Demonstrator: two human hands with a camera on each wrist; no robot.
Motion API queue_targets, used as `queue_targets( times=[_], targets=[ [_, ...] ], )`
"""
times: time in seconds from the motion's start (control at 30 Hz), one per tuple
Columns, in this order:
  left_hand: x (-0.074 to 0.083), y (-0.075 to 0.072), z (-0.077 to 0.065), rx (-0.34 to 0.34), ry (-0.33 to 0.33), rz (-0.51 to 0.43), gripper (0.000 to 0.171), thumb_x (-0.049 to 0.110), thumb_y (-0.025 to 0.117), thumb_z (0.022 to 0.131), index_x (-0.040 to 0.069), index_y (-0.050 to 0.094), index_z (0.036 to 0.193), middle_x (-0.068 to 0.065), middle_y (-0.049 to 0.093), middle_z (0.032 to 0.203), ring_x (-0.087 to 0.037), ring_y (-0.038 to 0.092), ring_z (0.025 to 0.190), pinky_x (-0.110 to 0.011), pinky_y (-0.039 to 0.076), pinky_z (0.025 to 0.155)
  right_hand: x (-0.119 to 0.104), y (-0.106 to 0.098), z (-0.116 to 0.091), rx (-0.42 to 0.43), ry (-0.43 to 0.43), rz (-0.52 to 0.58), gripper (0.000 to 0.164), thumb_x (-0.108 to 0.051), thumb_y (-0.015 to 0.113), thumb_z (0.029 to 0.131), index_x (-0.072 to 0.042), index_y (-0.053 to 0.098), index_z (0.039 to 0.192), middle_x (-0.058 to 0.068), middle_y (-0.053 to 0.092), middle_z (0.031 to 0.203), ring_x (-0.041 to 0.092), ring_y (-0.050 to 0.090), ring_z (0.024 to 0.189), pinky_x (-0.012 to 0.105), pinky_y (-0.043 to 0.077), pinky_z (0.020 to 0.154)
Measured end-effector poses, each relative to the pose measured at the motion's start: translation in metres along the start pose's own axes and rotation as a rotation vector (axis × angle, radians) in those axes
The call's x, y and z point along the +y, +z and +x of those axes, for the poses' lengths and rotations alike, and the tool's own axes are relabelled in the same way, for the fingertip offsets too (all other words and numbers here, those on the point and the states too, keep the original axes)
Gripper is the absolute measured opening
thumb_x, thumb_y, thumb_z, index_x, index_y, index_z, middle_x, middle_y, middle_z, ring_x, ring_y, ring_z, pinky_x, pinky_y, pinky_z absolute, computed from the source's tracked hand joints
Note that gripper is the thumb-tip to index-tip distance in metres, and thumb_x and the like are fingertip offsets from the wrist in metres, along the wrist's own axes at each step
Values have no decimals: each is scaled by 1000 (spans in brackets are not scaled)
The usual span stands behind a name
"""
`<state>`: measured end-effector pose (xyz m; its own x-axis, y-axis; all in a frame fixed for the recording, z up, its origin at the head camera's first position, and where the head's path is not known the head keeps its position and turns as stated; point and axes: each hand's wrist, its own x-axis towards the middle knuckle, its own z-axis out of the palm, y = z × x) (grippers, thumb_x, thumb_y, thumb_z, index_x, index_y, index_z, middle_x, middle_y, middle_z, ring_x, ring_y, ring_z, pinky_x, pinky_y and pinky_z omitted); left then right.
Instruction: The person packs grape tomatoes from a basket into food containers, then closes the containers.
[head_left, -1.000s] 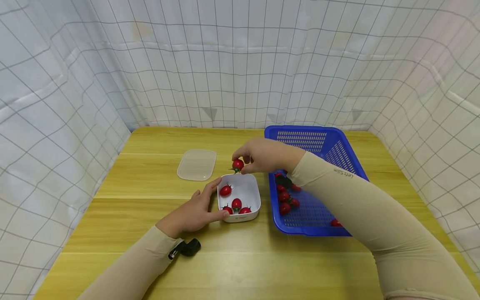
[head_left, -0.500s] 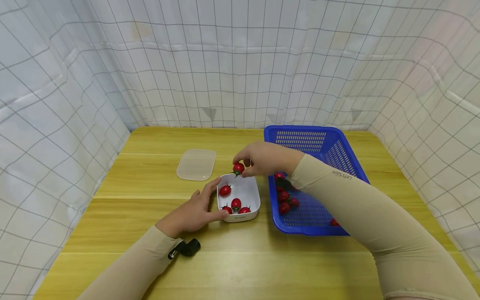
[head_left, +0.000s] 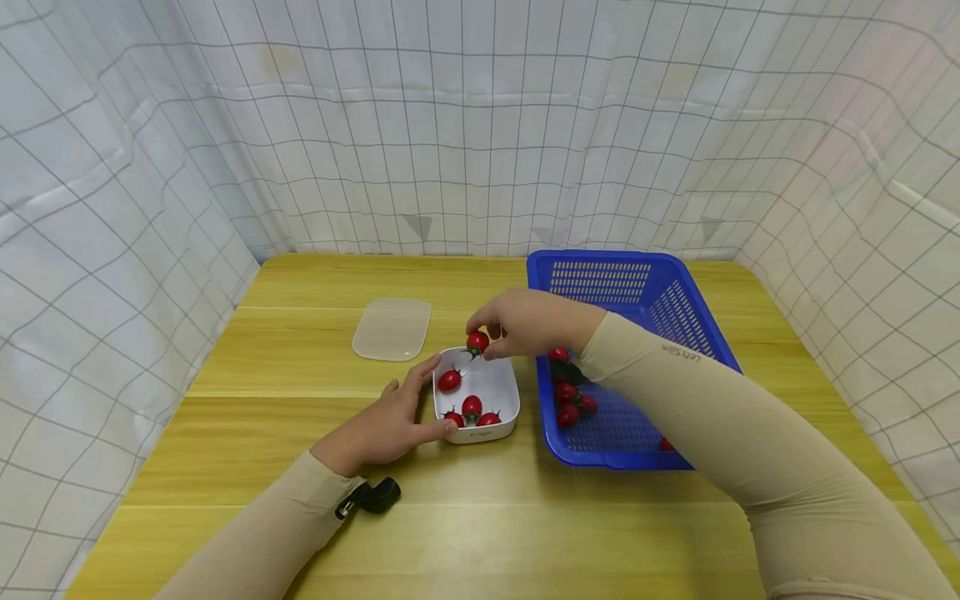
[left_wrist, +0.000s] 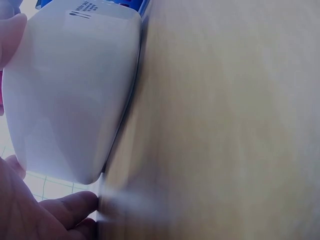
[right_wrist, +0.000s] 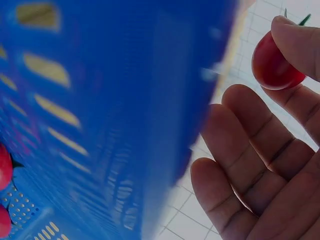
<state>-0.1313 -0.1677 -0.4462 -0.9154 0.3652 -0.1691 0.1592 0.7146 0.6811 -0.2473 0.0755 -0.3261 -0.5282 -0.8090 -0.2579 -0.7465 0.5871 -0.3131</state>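
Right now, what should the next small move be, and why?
Probably lower the pinched tomato into the white container and let go. The right hand has it by the far rim, the four tomatoes inside lie toward the left and near sides, leaving bare floor, and the left hand holds the container's left side.

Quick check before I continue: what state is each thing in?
Left hand: holding white container
Right hand: pinching a tomato
Pinched tomato: green stem attached
White container: open, upright, four tomatoes inside
Clear lid: off, flat on table
Blue basket: open, upright, basket tomatoes inside
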Motion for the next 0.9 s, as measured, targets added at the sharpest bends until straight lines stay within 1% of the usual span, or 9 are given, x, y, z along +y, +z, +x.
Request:
queue_targets(
  times=[0.07,0.23,0.3,0.43,0.67,0.9],
  targets=[
    [0,0,0,-2,-4,4,102,57,70,96,23,8,169,-15,30,173,-55,27,155,-70,7,128,1,2,0,-3,1,0,37,-26,74,100,-16,70,135,2,71,105,18,62,92,31,55,81],
    [0,0,1,-9,-8,-2,103,58,70,95,23,7,169,-16,30,172,-52,30,155,-69,5,129,2,6,0,-10,13,-13,37,-30,74,100,-19,70,135,0,70,106,17,62,94,31,55,82],
    [1,0,1,-12,-11,-10,104,57,71,95,23,7,169,-15,29,173,-49,33,155,-67,3,130,4,7,1,-9,15,-18,37,-31,74,100,-19,70,135,0,70,106,17,62,94,31,55,83],
    [2,-1,1,-12,-8,-17,104,55,72,95,22,7,170,-13,28,173,-43,38,154,-65,1,131,5,8,2,-5,6,-22,36,-31,74,100,-20,70,135,0,70,106,18,61,94,31,55,82],
    [3,-1,1,-12,-10,-21,104,55,72,95,22,8,169,-14,29,173,-47,31,156,-67,1,130,6,8,2,-6,0,-23,37,-31,74,100,-20,70,135,0,70,106,18,62,95,32,55,84],
    [2,0,2,-16,-8,-13,104,56,72,95,22,7,170,-14,29,173,-45,33,156,-67,1,130,8,9,2,-7,-4,-17,36,-30,75,99,-20,71,134,0,70,107,18,62,96,33,55,85]
  ],
)
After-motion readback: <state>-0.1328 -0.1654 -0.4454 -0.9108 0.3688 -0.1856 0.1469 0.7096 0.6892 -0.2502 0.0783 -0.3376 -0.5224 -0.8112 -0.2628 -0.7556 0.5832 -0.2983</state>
